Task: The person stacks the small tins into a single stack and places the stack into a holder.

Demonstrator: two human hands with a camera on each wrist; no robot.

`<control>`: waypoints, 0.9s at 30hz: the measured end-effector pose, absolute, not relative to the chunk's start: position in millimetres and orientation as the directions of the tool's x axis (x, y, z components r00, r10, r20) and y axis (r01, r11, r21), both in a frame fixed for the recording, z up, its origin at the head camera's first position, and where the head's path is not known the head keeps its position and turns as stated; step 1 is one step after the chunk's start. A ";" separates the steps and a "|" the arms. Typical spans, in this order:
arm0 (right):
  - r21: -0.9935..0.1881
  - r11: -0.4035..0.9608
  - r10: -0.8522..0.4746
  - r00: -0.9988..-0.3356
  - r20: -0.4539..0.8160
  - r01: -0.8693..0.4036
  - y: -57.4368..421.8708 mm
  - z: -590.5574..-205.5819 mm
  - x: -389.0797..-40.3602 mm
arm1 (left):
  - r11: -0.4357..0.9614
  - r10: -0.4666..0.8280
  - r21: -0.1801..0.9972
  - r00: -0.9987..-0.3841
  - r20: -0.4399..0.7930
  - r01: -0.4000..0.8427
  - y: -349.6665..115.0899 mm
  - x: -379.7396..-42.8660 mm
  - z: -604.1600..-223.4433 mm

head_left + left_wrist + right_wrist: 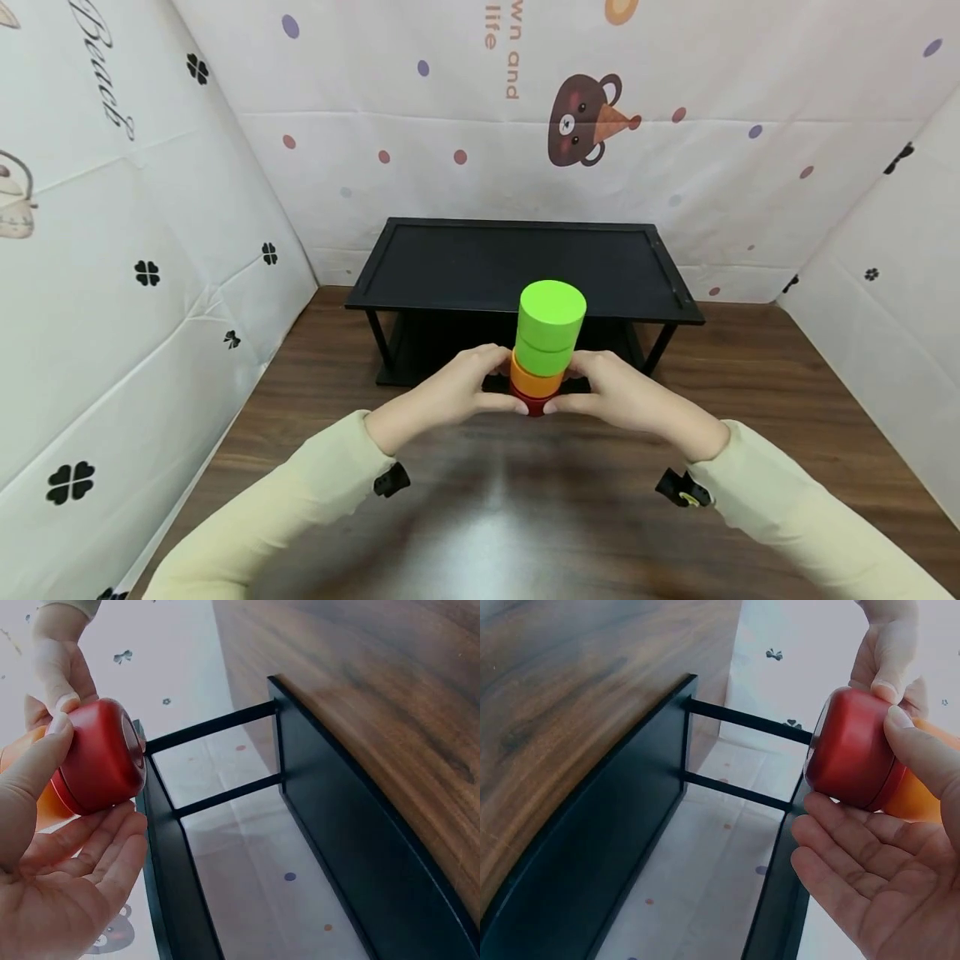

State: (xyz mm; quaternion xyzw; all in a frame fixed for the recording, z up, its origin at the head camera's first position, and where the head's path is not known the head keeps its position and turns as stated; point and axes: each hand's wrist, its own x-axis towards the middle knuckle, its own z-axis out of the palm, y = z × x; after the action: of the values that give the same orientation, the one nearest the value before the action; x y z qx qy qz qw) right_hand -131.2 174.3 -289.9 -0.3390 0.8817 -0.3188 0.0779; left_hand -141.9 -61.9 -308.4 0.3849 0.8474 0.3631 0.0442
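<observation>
In front of the low black shelf, both hands hold up a stack of three coloured cylinders, tilted slightly in the head view. The bright green cylinder [551, 329] forms the top, the orange cylinder [534, 382] the middle and the glossy red cylinder [535, 407] the bottom. My left hand [465, 385] grips the lower stack from the left, its thumb against the red cylinder [105, 757]. From the right, my right hand [618, 389] mirrors this grip, thumb on the red cylinder [851, 750] and fingers beneath it.
The two-tier black shelf [517, 262] stands on the brown wood-grain surface [720, 350], against a white printed backdrop [337, 183]. Its thin legs and lower tier show behind the hands. White printed sheets [90, 333] rise at both sides.
</observation>
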 end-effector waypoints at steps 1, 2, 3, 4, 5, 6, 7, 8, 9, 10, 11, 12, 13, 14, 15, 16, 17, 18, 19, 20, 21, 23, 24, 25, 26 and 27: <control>-0.613 0.570 -0.646 -0.760 0.077 -0.546 174.8 -288.2 -132.2 | 0.437 0.683 0.658 -0.702 0.202 0.614 -61.2 -143.5 -307.6; -0.610 0.573 -0.645 -0.760 0.076 -0.547 175.2 -286.7 -133.3 | 0.434 0.681 0.665 -0.705 0.200 0.608 -60.5 -145.2 -306.9; -0.607 0.575 -0.645 -0.761 0.076 -0.548 175.4 -285.3 -134.5 | 0.433 0.678 0.670 -0.708 0.198 0.603 -59.9 -146.7 -306.0; -0.603 0.578 -0.645 -0.761 0.076 -0.550 175.5 -283.8 -135.7 | 0.432 0.675 0.674 -0.710 0.198 0.599 -59.5 -148.2 -305.3; -0.598 0.580 -0.645 -0.760 0.078 -0.553 175.5 -282.5 -137.0 | 0.431 0.674 0.676 -0.711 0.199 0.598 -59.1 -149.8 -304.5; -0.593 0.583 -0.644 -0.761 0.078 -0.555 175.3 -281.2 -138.3 | 0.432 0.672 0.677 -0.713 0.199 0.596 -58.8 -151.2 -303.8; -0.589 0.586 -0.643 -0.761 0.080 -0.557 175.2 -279.9 -139.5 | 0.434 0.671 0.674 -0.714 0.201 0.598 -58.7 -152.6 -302.9; -0.584 0.589 -0.643 -0.762 0.080 -0.558 174.9 -278.6 -140.7 | 0.432 0.672 0.673 -0.712 0.203 0.600 -58.7 -153.9 -301.9; -0.582 0.591 -0.642 -0.762 0.079 -0.558 174.6 -277.4 -141.6 | 0.432 0.673 0.671 -0.711 0.204 0.603 -58.8 -155.0 -300.9; -0.581 0.592 -0.642 -0.763 0.078 -0.558 174.2 -276.1 -142.5 | 0.433 0.675 0.669 -0.709 0.204 0.604 -59.1 -156.2 -299.9; -0.580 0.593 -0.642 -0.763 0.078 -0.558 173.9 -275.0 -143.3 | 0.434 0.676 0.668 -0.708 0.202 0.605 -59.4 -157.2 -298.8; -0.581 0.593 -0.642 -0.763 0.076 -0.557 173.5 -273.8 -144.0 | 0.434 0.678 0.667 -0.707 0.201 0.605 -59.7 -158.2 -297.5; -0.581 0.592 -0.644 -0.761 0.076 -0.559 173.0 -273.1 -145.0 | 0.436 0.679 0.669 -0.708 0.195 0.602 -60.2 -159.2 -296.4; -0.582 0.590 -0.646 -0.760 0.075 -0.559 172.4 -272.4 -145.9 | 0.439 0.679 0.670 -0.710 0.190 0.599 -60.7 -160.2 -295.2; -0.582 0.590 -0.647 -0.759 0.075 -0.560 172.0 -271.6 -146.8 | 0.440 0.681 0.669 -0.708 0.187 0.600 -61.3 -161.2 -294.1; -0.582 0.588 -0.648 -0.758 0.076 -0.562 171.6 -270.8 -147.7 | 0.440 0.684 0.667 -0.706 0.185 0.601 -61.7 -162.1 -292.7; -0.580 0.588 -0.649 -0.757 0.077 -0.564 171.3 -269.8 -148.6 | 0.441 0.686 0.663 -0.704 0.184 0.604 -62.1 -163.0 -291.3; -0.578 0.588 -0.650 -0.756 0.078 -0.565 171.1 -268.8 -149.4 | 0.441 0.689 0.660 -0.701 0.185 0.608 -62.3 -163.8 -289.7; -0.578 0.589 -0.650 -0.756 0.077 -0.565 171.0 -267.6 -150.2 | 0.441 0.691 0.657 -0.699 0.185 0.611 -62.4 -164.6 -288.1; -0.577 0.592 -0.648 -0.758 0.074 -0.563 171.1 -266.3 -151.0 | 0.441 0.693 0.653 -0.696 0.187 0.615 -62.5 -165.5 -286.6; -0.577 0.595 -0.646 -0.760 0.071 -0.560 171.2 -265.0 -151.8 | 0.441 0.696 0.649 -0.693 0.189 0.620 -62.6 -166.3 -285.1; -0.577 0.601 -0.642 -0.764 0.064 -0.553 171.7 -262.6 -153.3 | 0.443 0.697 0.642 -0.690 0.192 0.626 -62.2 -168.1 -282.3; -0.578 0.603 -0.640 -0.766 0.061 -0.550 172.2 -261.5 -154.1 | 0.443 0.699 0.639 -0.688 0.193 0.629 -61.7 -169.2 -281.1; -0.579 0.604 -0.638 -0.768 0.059 -0.547 172.7 -260.6 -154.8 | 0.445 0.701 0.636 -0.687 0.192 0.631 -61.3 -170.2 -280.2; -0.578 0.607 -0.636 -0.769 0.059 -0.546 173.3 -259.8 -155.6 | 0.447 0.702 0.631 -0.686 0.190 0.633 -60.9 -171.1 -279.2; -0.576 0.607 -0.636 -0.770 0.060 -0.547 173.8 -259.2 -156.5 | 0.448 0.705 0.628 -0.683 0.189 0.636 -60.3 -172.1 -278.2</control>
State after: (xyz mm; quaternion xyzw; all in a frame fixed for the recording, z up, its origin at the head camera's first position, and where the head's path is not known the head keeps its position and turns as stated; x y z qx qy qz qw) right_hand -156.5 173.8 -259.2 -0.3308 0.8933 -0.2946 0.0754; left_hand -172.1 -60.3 -278.2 0.3948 0.8495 0.3463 0.0497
